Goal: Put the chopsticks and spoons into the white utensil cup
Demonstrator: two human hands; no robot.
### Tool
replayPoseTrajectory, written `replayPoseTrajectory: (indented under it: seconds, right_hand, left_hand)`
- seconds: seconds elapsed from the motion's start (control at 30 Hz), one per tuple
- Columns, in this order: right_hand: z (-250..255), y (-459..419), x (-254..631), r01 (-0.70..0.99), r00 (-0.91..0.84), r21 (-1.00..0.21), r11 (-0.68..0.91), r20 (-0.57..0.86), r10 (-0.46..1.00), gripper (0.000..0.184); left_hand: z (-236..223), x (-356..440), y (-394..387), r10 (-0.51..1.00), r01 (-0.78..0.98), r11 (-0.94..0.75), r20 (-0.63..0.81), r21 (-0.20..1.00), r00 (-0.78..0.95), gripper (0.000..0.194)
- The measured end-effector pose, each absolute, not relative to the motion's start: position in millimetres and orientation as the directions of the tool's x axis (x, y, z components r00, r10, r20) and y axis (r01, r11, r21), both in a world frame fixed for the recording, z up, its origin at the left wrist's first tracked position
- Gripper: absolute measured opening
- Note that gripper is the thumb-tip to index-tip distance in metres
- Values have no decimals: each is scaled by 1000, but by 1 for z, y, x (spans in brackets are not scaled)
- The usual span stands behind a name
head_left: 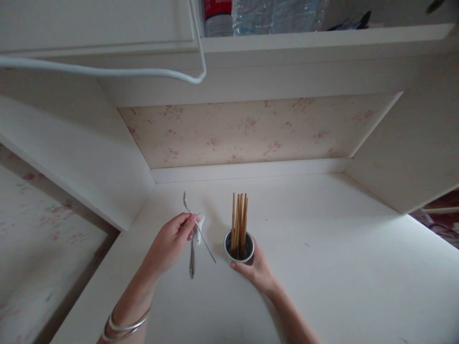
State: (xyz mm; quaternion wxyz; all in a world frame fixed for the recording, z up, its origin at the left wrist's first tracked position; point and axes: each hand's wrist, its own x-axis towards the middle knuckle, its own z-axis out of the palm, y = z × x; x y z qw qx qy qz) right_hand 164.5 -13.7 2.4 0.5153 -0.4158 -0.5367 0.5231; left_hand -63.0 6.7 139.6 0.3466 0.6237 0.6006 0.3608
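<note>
On white desktop (340, 267), under white shelf (258, 81), floral wallpaper (251, 131) behind

The lower ends of the chopsticks (239, 222) were hard to make out inside the dark cup (228, 246) near the centre of the frame. Left of it, the left hand (175, 239) covered part of the white spoon (200, 228) and the upper part of the metal utensil (192, 263) on the desk (308, 286). At the top, the frame's edge cut off the red-labelled item (218, 12) and clear bottles (274, 16).
</note>
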Motion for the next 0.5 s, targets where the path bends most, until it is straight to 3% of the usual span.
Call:
replayPoseTrajectory:
  seconds: [0.2, 0.5]
  right_hand:
    - [6, -14, 164, -86, -151, -988, 125, 137, 979, 75]
    - [4, -12, 167, -90, -201, -986, 138, 153, 967, 75]
  left_hand:
    - [127, -32, 23, 997, 377, -79, 81, 923, 10, 44]
    - [80, -8, 29, 990, 473, -138, 138, 870, 34, 39]
